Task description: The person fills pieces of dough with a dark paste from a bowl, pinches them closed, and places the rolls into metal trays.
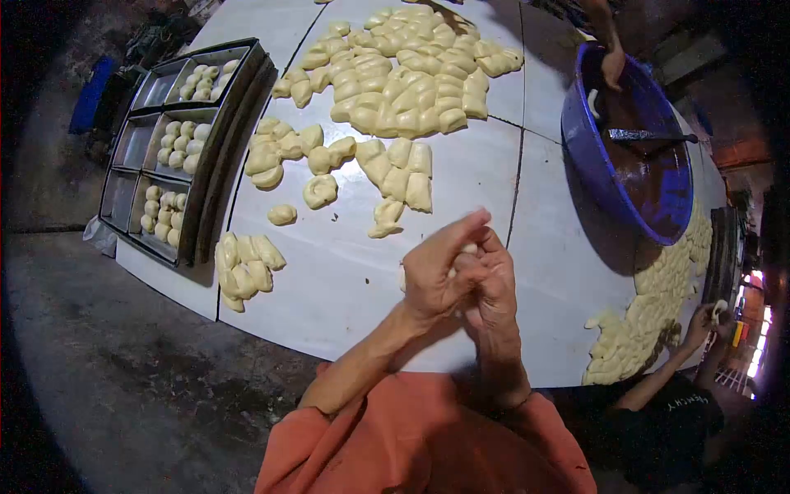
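Note:
Above the near edge of the table, my left hand point(434, 272) and my right hand point(494, 284) are pressed together, fingers curled around a small piece of dough point(470, 248). Only a pale bit of it shows; the rest is hidden by my fingers. Just beyond my hands lies a cluster of cut dough pieces point(397, 173), with one loose piece point(386, 217) at its near end. To the left sit a single lump of dough point(282, 215) and another group of pieces point(247, 267).
A black divided tray point(123, 177) with dough balls in some compartments stands at left. A large dough spread point(403, 82) covers the far side. At right, a blue basin point(588, 156) holds brown filling, a flat tool point(650, 135) and another person's hand point(613, 67). A co-worker's hands point(709, 321) hold dough.

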Demonstrator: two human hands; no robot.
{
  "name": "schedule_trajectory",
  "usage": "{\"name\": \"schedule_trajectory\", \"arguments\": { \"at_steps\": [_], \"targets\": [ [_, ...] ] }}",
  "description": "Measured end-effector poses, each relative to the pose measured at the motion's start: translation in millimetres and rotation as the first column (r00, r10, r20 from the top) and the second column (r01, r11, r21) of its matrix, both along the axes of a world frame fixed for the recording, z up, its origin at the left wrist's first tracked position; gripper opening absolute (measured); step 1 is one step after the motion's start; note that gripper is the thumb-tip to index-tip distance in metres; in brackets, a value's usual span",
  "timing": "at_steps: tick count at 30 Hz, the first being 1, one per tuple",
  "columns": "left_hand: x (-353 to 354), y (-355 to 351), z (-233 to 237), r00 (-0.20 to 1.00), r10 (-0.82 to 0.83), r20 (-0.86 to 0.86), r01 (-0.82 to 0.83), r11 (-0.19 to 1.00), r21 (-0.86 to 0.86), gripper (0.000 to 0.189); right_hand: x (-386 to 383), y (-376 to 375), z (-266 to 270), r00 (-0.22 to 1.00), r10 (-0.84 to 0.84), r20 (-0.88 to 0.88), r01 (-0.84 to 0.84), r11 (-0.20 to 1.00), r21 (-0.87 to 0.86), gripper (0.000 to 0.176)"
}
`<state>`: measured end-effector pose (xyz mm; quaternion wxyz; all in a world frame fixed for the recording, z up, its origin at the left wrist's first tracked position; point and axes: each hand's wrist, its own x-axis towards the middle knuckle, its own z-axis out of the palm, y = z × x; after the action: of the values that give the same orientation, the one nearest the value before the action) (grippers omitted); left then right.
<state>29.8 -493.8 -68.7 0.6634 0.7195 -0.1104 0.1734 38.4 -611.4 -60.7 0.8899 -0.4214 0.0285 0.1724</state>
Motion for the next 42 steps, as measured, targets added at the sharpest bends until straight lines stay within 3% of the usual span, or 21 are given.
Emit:
{"name": "schedule_trajectory", "arguments": {
  "at_steps": [2,5,7,10,12,13,15,16,18,20,21,22,23,26,29,32,33,36,37,40,42],
  "targets": [
    [1.9,-17.6,-18.6,0.999,0.011,-0.042,-0.023,0.956,-0.292,0.093,1.0,-1.5,9.3,0.999,0.006,-0.053,0.001,0.992,0.126,0.027],
    [5.2,-34.7,-17.6,0.996,-0.002,-0.086,-0.035,0.905,-0.424,0.097,8.5,-2.7,21.4,0.989,-0.023,-0.144,0.046,0.987,0.154,0.022],
    [0.4,-28.7,-16.0,0.978,-0.088,-0.189,0.016,0.936,-0.351,0.095,16.0,-16.1,17.3,0.994,0.059,-0.094,-0.043,0.985,0.17,0.023],
    [1.6,-28.9,0.3,0.962,-0.132,-0.24,0.043,0.939,-0.343,0.085,37.9,-53.3,28.5,0.997,0.025,0.069,-0.026,1.0,0.008,0.025],
    [-13.0,-10.5,-9.3,0.9,-0.249,-0.358,0.132,0.938,-0.321,0.075,69.3,-82.2,38.4,0.866,-0.416,0.277,0.477,0.853,-0.212,0.023],
    [-19.3,0.6,-3.8,0.861,-0.257,-0.438,0.119,0.941,-0.317,0.053,92.5,-111.0,52.5,0.861,-0.325,0.391,0.43,0.875,-0.22,0.022],
    [-28.8,28.2,-2.7,0.896,-0.112,-0.429,0.109,0.994,-0.032,0.037,133.8,-157.7,81.2,0.761,-0.206,0.615,0.61,0.549,-0.571,0.026],
    [-32.7,41.7,-0.7,0.908,-0.037,-0.417,0.078,0.994,0.082,0.03,151.2,-172.5,92.8,0.803,-0.245,0.543,0.585,0.495,-0.642,0.03],
    [-36.6,62.8,19.7,0.787,0.073,-0.613,-0.112,0.993,-0.026,0.028,189.5,-204.2,98.1,0.874,-0.072,0.48,0.455,0.467,-0.759,0.026],
    [-43.0,72.8,17.0,0.924,0.228,-0.308,-0.07,0.89,0.45,0.027,210.5,-200.0,98.6,0.972,-0.038,0.233,0.226,0.435,-0.872,0.024],
    [-43.3,79.8,14.0,0.836,0.239,-0.493,-0.144,0.964,0.223,0.026,254.5,-251.3,65.8,0.914,0.301,0.271,0.23,0.162,-0.959,0.025],
    [-43.5,83.6,11.8,0.722,0.192,-0.665,-0.252,0.968,0.005,0.026,271.7,-264.4,40.8,0.927,0.325,0.19,0.146,0.154,-0.977,0.027],
    [-47.3,80.6,6.3,0.703,0.166,-0.691,-0.286,0.956,-0.062,0.025,283.7,-269.3,27.4,0.906,0.399,0.142,0.162,-0.016,-0.987,0.028],
    [-55.3,75.6,-7.2,0.67,0.105,-0.735,-0.34,0.923,-0.179,0.025,301.5,-281.4,-7.1,0.863,0.498,-0.087,-0.044,-0.097,-0.994,0.035],
    [-57.0,67.9,-1.4,0.684,0.065,-0.727,-0.271,0.947,-0.17,0.027,302.4,-292.3,-36.4,0.791,0.597,-0.134,-0.091,-0.101,-0.991,0.037],
    [-52.8,67.3,1.0,0.819,0.149,-0.555,-0.091,0.987,0.131,0.027,279.1,-259.4,4.8,0.794,0.549,-0.262,-0.336,0.037,-0.941,0.042],
    [-49.4,65.7,-4.0,0.695,-0.015,-0.719,-0.263,0.925,-0.274,0.027,265.4,-250.4,10.7,0.79,0.577,-0.205,-0.286,0.052,-0.957,0.038],
    [-46.8,69.4,15.9,0.779,0.112,-0.617,-0.072,0.993,0.091,0.028,268.8,-260.1,9.1,0.76,0.61,-0.224,-0.296,0.019,-0.955,0.037],
    [-46.9,72.0,6.2,0.708,0.055,-0.705,-0.168,0.982,-0.092,0.029,274.8,-265.0,-0.8,0.717,0.653,-0.243,-0.316,-0.006,-0.949,0.038],
    [-43.4,80.6,20.3,0.698,0.066,-0.713,-0.105,0.994,-0.011,0.029,271.4,-263.0,6.4,0.819,0.525,-0.232,-0.301,0.049,-0.952,0.039],
    [-46.3,81.2,19.6,0.732,0.069,-0.678,-0.097,0.995,-0.003,0.029,271.8,-267.3,9.8,0.904,0.425,-0.053,-0.194,0.297,-0.935,0.027]
  ]
}}
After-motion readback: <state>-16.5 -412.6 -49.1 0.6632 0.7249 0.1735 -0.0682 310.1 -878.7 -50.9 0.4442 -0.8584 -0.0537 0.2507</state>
